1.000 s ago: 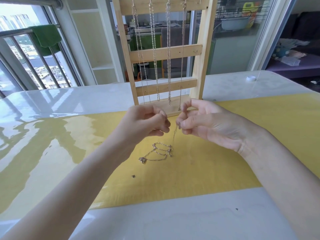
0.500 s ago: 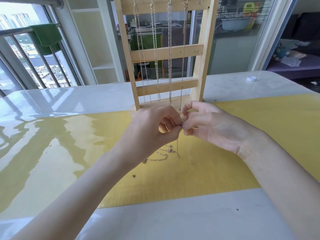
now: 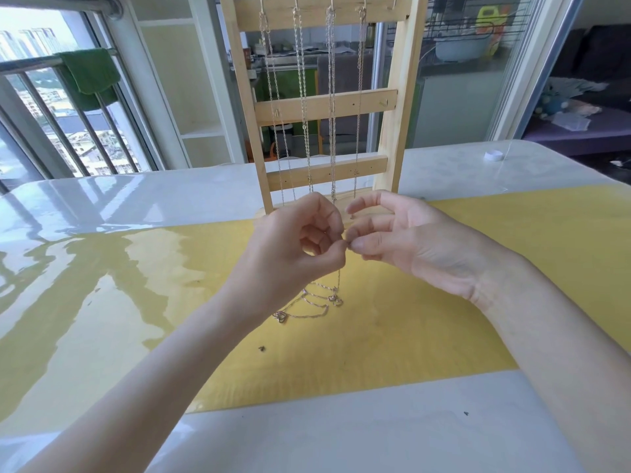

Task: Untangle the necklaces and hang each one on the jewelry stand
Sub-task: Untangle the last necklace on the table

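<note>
Head view: left hand (image 3: 293, 254) and right hand (image 3: 406, 240) met just in front of the jewelry stand (image 3: 324, 105), both pinching the top end of a thin necklace (image 3: 314, 302). Left fingers (image 3: 336, 249) were curled round the chain; right thumb and forefinger nipped it at the same spot, other right fingers loosely spread. The chain dropped from the pinch and its lower part lay looped on the yellow mat (image 3: 444, 302) on the counter (image 3: 341, 435), pendants bunched. Four hung chains (image 3: 330, 97) were on the top rail.

Risks, judged: pulling apart too hard could tighten the knot or snap the fine chain; the clasp could slip out of the pinch and drop; lifting it toward the stand could snag the hung chains.
</note>
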{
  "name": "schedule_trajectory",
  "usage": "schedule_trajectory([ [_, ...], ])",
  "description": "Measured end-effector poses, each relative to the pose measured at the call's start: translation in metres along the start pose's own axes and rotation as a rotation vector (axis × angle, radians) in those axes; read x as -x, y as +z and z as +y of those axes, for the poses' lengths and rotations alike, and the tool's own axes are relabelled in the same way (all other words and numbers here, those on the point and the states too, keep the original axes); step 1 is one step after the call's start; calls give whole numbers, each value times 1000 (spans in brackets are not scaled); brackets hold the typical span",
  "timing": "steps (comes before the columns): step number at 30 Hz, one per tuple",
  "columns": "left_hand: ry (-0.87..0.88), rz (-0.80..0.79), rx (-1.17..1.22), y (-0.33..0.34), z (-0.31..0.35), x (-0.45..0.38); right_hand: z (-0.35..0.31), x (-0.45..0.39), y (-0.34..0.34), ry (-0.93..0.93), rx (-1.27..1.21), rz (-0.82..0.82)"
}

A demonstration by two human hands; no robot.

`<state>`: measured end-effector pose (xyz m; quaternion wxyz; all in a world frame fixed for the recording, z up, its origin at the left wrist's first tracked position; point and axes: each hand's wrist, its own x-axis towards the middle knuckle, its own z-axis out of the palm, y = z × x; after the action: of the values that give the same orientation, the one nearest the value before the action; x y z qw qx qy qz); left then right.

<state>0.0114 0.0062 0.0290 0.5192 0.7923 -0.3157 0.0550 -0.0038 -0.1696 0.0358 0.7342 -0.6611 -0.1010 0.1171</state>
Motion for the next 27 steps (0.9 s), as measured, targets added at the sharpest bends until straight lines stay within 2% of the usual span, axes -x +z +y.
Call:
schedule_trajectory([
  [5,74,16,-156,-1,2,0,-1,0,2,-13,53,21],
  [9,133,31,-188,-1,1,1,0,-2,4,-7,-25,33],
  [13,384,28,-433,3,-3,2,3,-4,5,-11,-63,79],
  [15,429,26,-459,6,-5,4,5,-5,6,-20,-47,104],
  [17,351,30,-334,7,-4,5,4,-5,6,-42,-55,120],
  [21,-52,14,3,2,1,0,1,-4,4,-122,-110,120],
  [24,-315,-45,230,1,0,-2,1,-3,4,-146,-62,103],
  [27,-440,-80,320,2,1,-1,1,-3,7,-158,32,102],
])
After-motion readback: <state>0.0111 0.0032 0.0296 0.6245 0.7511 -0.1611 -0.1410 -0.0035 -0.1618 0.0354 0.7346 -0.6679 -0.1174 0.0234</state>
